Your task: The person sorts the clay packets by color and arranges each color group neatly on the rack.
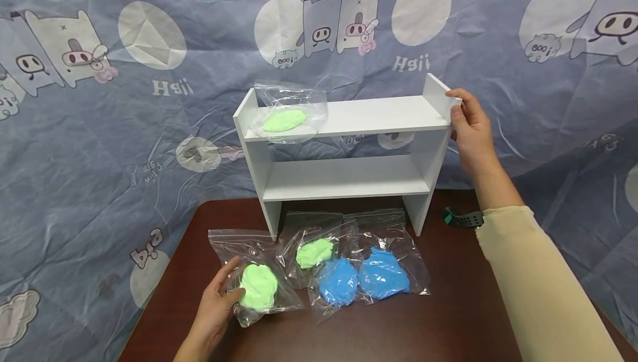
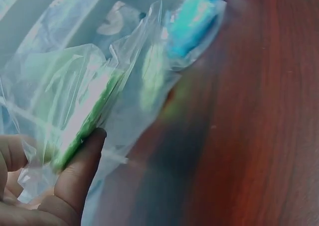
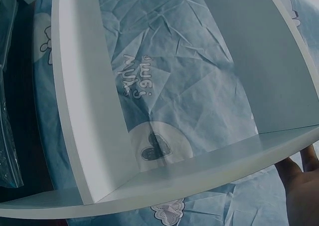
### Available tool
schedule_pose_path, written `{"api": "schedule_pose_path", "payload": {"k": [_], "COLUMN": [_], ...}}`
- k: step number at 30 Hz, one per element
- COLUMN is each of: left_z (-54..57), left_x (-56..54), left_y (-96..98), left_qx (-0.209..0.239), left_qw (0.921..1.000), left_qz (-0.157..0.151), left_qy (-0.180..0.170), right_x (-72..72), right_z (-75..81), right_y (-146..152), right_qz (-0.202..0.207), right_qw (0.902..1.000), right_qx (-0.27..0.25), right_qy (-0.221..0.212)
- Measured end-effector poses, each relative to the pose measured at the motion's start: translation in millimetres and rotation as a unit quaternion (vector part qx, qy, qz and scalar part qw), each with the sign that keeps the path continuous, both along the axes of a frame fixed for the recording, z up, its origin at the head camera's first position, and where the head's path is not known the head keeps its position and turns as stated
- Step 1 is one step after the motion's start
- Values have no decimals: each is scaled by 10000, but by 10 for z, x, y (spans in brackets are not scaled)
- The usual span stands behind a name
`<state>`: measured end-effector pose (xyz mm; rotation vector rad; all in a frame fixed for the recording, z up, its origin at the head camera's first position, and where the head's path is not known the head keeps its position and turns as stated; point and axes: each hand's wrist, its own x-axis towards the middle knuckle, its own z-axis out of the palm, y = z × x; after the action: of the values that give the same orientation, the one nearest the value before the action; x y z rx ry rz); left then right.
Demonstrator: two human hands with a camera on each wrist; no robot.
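Two tiers, head view: white open-backed shelf [image 1: 346,178], standing on a glossy dark red-brown tabletop [image 1: 374,331].
Left hand [image 1: 216,298], head view: just in front of the shelf's left foot, holding a clear zip bag with a flat, round light-green lump [image 1: 258,288], thumb at the lump's edge.
Right hand [image 1: 473,132], head view: gripping the shelf's right side panel near its top.
Upper tier, head view: clear zip bag with an oval light-green lump [image 1: 284,120], lying at the shelf's left end and reaching over its front edge.
Third green, head view: clear zip bag with a crumpled light-green lump [image 1: 315,253], forward of the shelf's left half.
Blue pair, head view: clear zip bag with a rounded blue lump [image 1: 339,283], forward of the shelf's middle; clear zip bag with a broad blue lump [image 1: 385,274], forward of the shelf's right half.
Dark perforated strap [image 1: 466,219], head view: just right of the shelf's right foot, next to a cream sleeve [image 1: 543,284].
Patterned blue-grey curtain [image 1: 214,91], head view: hanging behind the shelf.
Pinched bag, left wrist view: tilted up on edge between thumb and fingers, in front of the shelf's boards; blurred green and blue lumps nearby.
Side panel, right wrist view: fingers against the shelf's outer face, rest of the grip out of sight.
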<state>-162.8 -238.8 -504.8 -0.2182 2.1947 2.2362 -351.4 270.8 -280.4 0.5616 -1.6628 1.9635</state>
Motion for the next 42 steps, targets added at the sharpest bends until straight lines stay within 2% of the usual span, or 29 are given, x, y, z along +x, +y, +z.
{"api": "schedule_pose_path", "payload": {"k": [3, 7, 13, 16, 22, 28, 35, 42], "left_z": [114, 275, 603, 804, 1177, 1499, 1851, 2189], "left_x": [44, 90, 177, 218, 294, 349, 326, 167], "left_y": [-31, -63, -110, -139, -149, -73, 65, 243], "left_qx": [-76, 35, 519, 800, 1134, 980, 552, 534], "left_qw": [9999, 9991, 9956, 9907, 9737, 9668, 9614, 9554], "left_qz": [27, -37, -87, -232, -559, -626, -742, -832], "left_qy": [132, 420, 773, 1077, 1894, 2276, 2592, 2783], "right_x": [4, 6, 14, 15, 11, 16, 15, 15], "right_z": [2, 4, 4, 1, 2, 5, 6, 0], "right_y": [1, 1, -19, -28, -28, -21, -15, -8], "right_qz": [17, 15, 9, 8, -17, -32, -38, -30], "right_qw": [10000, 10000, 10000, 10000, 10000, 10000, 10000, 10000], "right_qx": [-23, -36, -34, -41, -51, -23, -58, -5], "right_qy": [12, 27, 33, 31, 30, 11, 29, 45]}}
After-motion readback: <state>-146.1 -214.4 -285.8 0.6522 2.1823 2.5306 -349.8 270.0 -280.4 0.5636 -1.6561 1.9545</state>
